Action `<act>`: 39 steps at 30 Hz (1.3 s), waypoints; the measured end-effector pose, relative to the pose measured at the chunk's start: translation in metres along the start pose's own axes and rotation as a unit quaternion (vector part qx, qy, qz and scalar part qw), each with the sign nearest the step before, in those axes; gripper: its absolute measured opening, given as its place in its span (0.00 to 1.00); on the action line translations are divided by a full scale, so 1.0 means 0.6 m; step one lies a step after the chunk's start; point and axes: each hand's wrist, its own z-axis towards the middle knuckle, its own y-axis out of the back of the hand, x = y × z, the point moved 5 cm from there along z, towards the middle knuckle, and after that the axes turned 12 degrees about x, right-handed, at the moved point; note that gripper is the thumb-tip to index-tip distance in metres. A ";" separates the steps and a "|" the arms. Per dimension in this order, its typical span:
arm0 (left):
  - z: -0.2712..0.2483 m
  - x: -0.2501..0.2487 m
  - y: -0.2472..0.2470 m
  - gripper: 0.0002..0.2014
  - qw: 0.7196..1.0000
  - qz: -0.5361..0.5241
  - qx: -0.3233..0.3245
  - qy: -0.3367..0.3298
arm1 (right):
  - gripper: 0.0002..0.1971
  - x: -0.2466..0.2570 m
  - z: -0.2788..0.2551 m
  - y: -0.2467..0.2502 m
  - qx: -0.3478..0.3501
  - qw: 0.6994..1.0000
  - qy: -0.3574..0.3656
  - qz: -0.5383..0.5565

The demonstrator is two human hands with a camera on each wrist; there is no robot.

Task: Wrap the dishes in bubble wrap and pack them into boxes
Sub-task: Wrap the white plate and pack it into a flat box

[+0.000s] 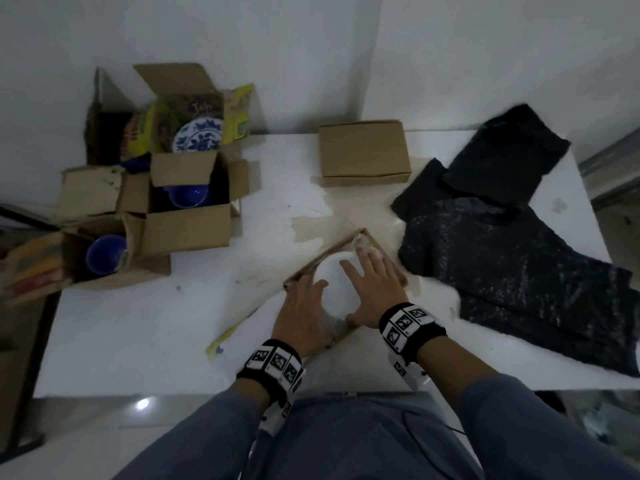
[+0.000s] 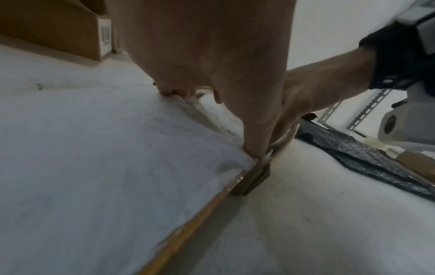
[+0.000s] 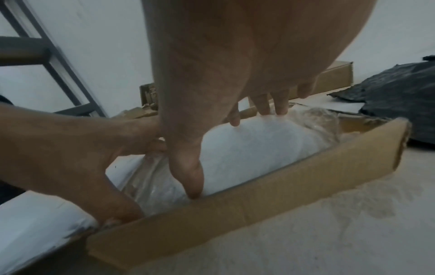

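A white dish (image 1: pixel 334 289) wrapped in clear bubble wrap lies inside a shallow open cardboard box (image 1: pixel 346 239) near the table's front edge. My right hand (image 1: pixel 367 285) rests on top of it with spread, straight fingers, and its thumb (image 3: pixel 190 186) pushes down between the dish (image 3: pixel 254 148) and the near box wall (image 3: pixel 259 201). My left hand (image 1: pixel 308 292) presses along the left side of the dish. Its thumb (image 2: pixel 254 145) goes down into the near corner of the box, and its fingers (image 2: pixel 174 92) sit at the far edge. Clear wrap bunches in both ends of the box.
A dark sheet of bubble wrap (image 1: pixel 502 244) covers the table's right side. A closed cardboard box (image 1: pixel 363 150) stands at the back. Open boxes at the left hold blue cups (image 1: pixel 187 197) (image 1: pixel 104 254) and a blue-and-white plate (image 1: pixel 199 135). The box's white flap (image 1: pixel 235 330) lies flat on the left.
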 end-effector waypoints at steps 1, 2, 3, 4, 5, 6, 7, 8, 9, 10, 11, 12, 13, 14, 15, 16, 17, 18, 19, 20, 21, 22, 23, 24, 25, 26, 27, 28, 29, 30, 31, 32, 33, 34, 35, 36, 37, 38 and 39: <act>0.003 -0.001 0.000 0.50 1.000 0.011 0.007 0.012 | 0.57 -0.002 0.005 0.002 0.007 1.000 0.004 -0.010; 0.006 -0.003 0.001 0.51 0.999 0.018 0.023 0.028 | 0.58 -0.004 0.010 0.003 0.014 1.000 0.007 -0.018; 0.009 -0.007 0.002 0.52 0.998 0.024 0.046 0.044 | 0.60 -0.006 0.014 0.006 0.022 0.999 0.012 -0.025; 0.012 -0.011 0.001 0.53 0.995 0.030 0.072 0.059 | 0.60 -0.008 0.017 0.008 0.029 0.999 0.016 -0.032; 0.014 -0.014 0.001 0.53 0.993 0.035 0.091 0.073 | 0.60 -0.009 0.019 0.012 0.030 0.999 0.022 -0.040; 0.014 -0.020 0.002 0.53 0.991 0.035 0.100 0.082 | 0.59 -0.010 0.021 0.016 0.025 0.998 0.029 -0.046; 0.016 -0.023 -0.001 0.53 0.990 0.032 0.105 0.089 | 0.57 -0.011 0.022 0.021 0.017 0.998 0.038 -0.046; 0.016 -0.026 -0.003 0.53 0.989 0.029 0.107 0.094 | 0.54 -0.012 0.023 0.025 0.007 0.998 0.045 -0.040; 0.018 -0.028 -0.005 0.53 0.989 0.026 0.107 0.096 | 0.52 -0.015 0.025 0.030 -0.006 0.998 0.049 -0.029; 0.019 -0.029 -0.006 0.53 0.989 0.024 0.104 0.100 | 0.51 -0.019 0.027 0.035 -0.018 0.998 0.052 -0.018; 0.018 -0.030 -0.005 0.52 0.990 0.021 0.096 0.103 | 0.51 -0.022 0.030 0.039 -0.028 0.998 0.054 -0.010; 0.016 -0.031 -0.004 0.51 0.991 0.020 0.086 0.105 | 0.51 -0.025 0.032 0.042 -0.034 0.998 0.057 -0.009; 0.011 -0.033 -0.002 0.50 0.992 0.026 0.071 0.103 | 0.51 -0.026 0.035 0.044 -0.038 0.997 0.061 -0.016; 0.005 -0.036 0.001 0.49 0.992 0.047 0.051 0.101 | 0.52 -0.027 0.039 0.046 -0.039 0.997 0.063 -0.028; -0.001 -0.038 0.001 0.49 0.991 0.078 0.028 0.103 | 0.53 -0.027 0.042 0.046 -0.038 0.996 0.065 -0.041; -0.006 -0.038 -0.002 0.49 0.989 0.094 0.008 0.111 | 0.54 -0.028 0.045 0.045 -0.035 0.996 0.065 -0.051; -0.009 -0.035 -0.006 0.49 0.989 0.087 -0.006 0.121 | 0.55 -0.029 0.049 0.044 -0.030 0.996 0.067 -0.058; -0.013 -0.033 -0.010 0.48 0.989 0.075 -0.022 0.129 | 0.56 -0.030 0.052 0.042 -0.024 0.995 0.070 -0.062; -0.014 -0.031 -0.016 0.48 0.988 0.063 -0.028 0.139 | 0.57 -0.032 0.056 0.039 -0.017 0.995 0.072 -0.062; -0.014 -0.028 -0.020 0.47 0.986 0.060 -0.026 0.152 | 0.57 -0.033 0.058 0.038 -0.011 0.995 0.075 -0.060; -0.012 -0.026 -0.021 0.47 0.984 0.062 -0.014 0.164 | 0.58 -0.034 0.061 0.038 -0.005 0.995 0.077 -0.055; -0.008 -0.024 -0.021 0.46 0.983 0.071 -0.006 0.168 | 0.58 -0.035 0.062 0.040 -0.001 0.996 0.078 -0.050; -0.002 -0.023 -0.019 0.46 0.983 0.078 -0.002 0.168 | 0.58 -0.035 0.064 0.042 0.000 0.996 0.079 -0.044; 0.004 -0.024 -0.014 0.47 0.983 0.081 -0.006 0.162 | 0.57 -0.036 0.065 0.044 0.002 0.996 0.080 -0.040; 0.010 -0.025 -0.007 0.48 0.984 0.083 -0.010 0.158 | 0.56 -0.036 0.067 0.045 0.005 0.996 0.081 -0.037; 0.013 -0.026 -0.001 0.50 0.984 0.088 -0.011 0.157 | 0.55 -0.036 0.067 0.046 0.010 0.996 0.081 -0.035; 0.015 -0.027 0.002 0.52 0.983 0.091 -0.008 0.160 | 0.54 -0.037 0.066 0.047 0.016 0.996 0.080 -0.035; 0.014 -0.026 0.002 0.53 0.983 0.088 -0.008 0.162 | 0.54 -0.037 0.064 0.048 0.017 0.996 0.079 -0.040; 0.011 -0.027 -0.001 0.53 0.984 0.080 -0.011 0.161 | 0.52 -0.037 0.061 0.050 0.006 0.996 0.079 -0.050; 0.006 -0.028 -0.006 0.51 0.985 0.071 -0.017 0.156 | 0.51 -0.039 0.055 0.054 -0.017 0.995 0.076 -0.061; 0.000 -0.031 -0.009 0.49 0.986 0.064 -0.022 0.150 | 0.50 -0.042 0.049 0.058 -0.044 0.994 0.072 -0.067; -0.006 -0.034 -0.014 0.46 0.987 0.059 -0.033 0.143 | 0.50 -0.047 0.042 0.062 -0.070 0.993 0.066 -0.063; -0.014 -0.037 -0.018 0.43 0.989 0.051 -0.052 0.133 | 0.50 -0.055 0.038 0.063 -0.091 0.993 0.062 -0.046; -0.024 -0.043 -0.017 0.41 0.989 0.036 -0.081 0.120 | 0.51 -0.066 0.034 0.061 -0.107 0.992 0.063 -0.020; -0.037 -0.048 -0.012 0.37 0.986 0.014 -0.116 0.116 | 0.50 -0.076 0.031 0.057 -0.111 0.991 0.068 0.010; -0.051 -0.051 -0.010 0.33 0.980 -0.011 -0.151 0.127 | 0.48 -0.084 0.030 0.051 -0.102 0.991 0.076 0.041; -0.066 -0.049 -0.011 0.28 0.972 -0.037 -0.176 0.155 | 0.46 -0.090 0.030 0.043 -0.087 0.990 0.085 0.068; -0.084 -0.047 -0.017 0.24 0.961 -0.056 -0.193 0.191 | 0.42 -0.093 0.030 0.035 -0.075 0.989 0.093 0.084; -0.101 -0.043 -0.026 0.20 0.949 -0.072 -0.207 0.225 | 0.39 -0.095 0.029 0.028 -0.073 0.988 0.099 0.092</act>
